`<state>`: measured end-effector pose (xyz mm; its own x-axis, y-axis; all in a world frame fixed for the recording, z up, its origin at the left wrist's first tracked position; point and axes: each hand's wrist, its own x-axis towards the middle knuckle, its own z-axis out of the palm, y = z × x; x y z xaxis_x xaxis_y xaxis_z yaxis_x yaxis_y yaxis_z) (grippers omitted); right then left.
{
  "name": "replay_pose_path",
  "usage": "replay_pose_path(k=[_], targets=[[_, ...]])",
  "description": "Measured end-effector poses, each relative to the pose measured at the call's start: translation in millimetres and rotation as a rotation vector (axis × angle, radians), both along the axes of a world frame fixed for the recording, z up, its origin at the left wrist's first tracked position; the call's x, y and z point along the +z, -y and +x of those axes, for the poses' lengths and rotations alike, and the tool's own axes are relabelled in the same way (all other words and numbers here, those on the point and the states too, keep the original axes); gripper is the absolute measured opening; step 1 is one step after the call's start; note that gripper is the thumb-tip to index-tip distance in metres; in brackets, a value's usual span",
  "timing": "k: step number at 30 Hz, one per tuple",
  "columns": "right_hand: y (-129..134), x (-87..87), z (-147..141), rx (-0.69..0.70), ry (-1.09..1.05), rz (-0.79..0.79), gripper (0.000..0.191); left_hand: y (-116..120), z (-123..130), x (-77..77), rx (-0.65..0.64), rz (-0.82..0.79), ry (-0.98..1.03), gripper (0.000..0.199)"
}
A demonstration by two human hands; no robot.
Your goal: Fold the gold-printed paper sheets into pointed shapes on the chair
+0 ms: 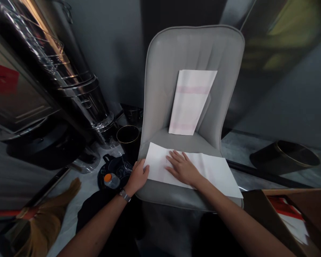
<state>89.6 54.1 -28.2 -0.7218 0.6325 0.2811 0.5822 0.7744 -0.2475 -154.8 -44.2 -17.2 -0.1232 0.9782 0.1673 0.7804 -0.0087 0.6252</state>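
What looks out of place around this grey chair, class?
The white paper sheet lies askew on the grey chair's seat, one corner jutting past the edge. At lower left, a straw broom lies on the floor, and an orange-capped bottle tilts on a dark object.

The right grip (183, 168) rests on a sheet of paper (212, 175), and the left grip (137, 176) sits at the sheet's left edge. The sheet lies on the seat of an upholstered chair (195, 50). Beyond both grips, a folded paper pad (189, 101) leans against the chair's backrest. Left of the left grip, a plastic bottle (111, 181) sits on a dark round object (117, 171) on the floor, with a cup (127, 139) behind it and stacked steel containers (80, 96) farther left. A broom (46, 221) lies nearer, below the left forearm. Right of the right grip, past the sheet, stands a cardboard box (291, 210) holding papers (291, 221), with a bin (283, 157) behind it.
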Motion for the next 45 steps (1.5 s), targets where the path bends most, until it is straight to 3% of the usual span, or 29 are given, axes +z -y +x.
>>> replay_pose_path(k=[6, 12, 15, 18, 22, 25, 28, 31, 33, 35, 39, 45], targets=[[10, -11.2, 0, -0.016, 0.075, -0.037, 0.062, 0, 0, 9.5, -0.05, -0.001, 0.013, 0.029], [12, -12.9, 4, -0.041, -0.139, 0.065, 0.056, 6, -11, 27.3, -0.301, 0.026, -0.132, 0.048], [18, -12.7, 7, -0.054, -0.27, 0.111, 0.048, 7, -15, 23.9, -0.351, 0.025, -0.148, 0.053], [20, -5.3, 4, -0.047, -0.316, 0.028, 0.051, 8, -16, 16.1, -0.343, 0.001, -0.151, 0.06], [-3, 20.1, -21, -0.098, -0.39, -0.234, 0.08, 9, -15, 10.2, -0.308, -0.028, -0.113, 0.075], [-36, 37.8, -47, -0.026, -0.342, -0.416, 0.099, 9, -15, 8.2, -0.258, -0.032, -0.067, 0.087], [-65, 45.2, -67, 0.045, -0.231, -0.524, 0.087, 11, -12, 5.4, -0.231, -0.015, -0.021, 0.09], [-74, 47.7, -73, 0.061, -0.224, -0.483, 0.057, 15, -9, 3.5, -0.222, 0.012, 0.026, 0.091], [-68, 49.3, -69, 0.07, -0.241, -0.432, 0.036, 20, -9, 4.4, -0.194, 0.037, 0.057, 0.086], [-54, 49.3, -58, 0.085, -0.268, -0.374, 0.027, 25, -12, 7.2, -0.159, 0.063, 0.074, 0.069], [-12, 36.5, -22, 0.11, -0.34, -0.19, 0.034, 34, -27, 14.9, -0.19, 0.047, 0.089, 0.031], [39, 2.0, 15, 0.077, -0.272, -0.08, 0.034, 41, -32, 26.6, -0.31, -0.034, 0.038, 0.038]])
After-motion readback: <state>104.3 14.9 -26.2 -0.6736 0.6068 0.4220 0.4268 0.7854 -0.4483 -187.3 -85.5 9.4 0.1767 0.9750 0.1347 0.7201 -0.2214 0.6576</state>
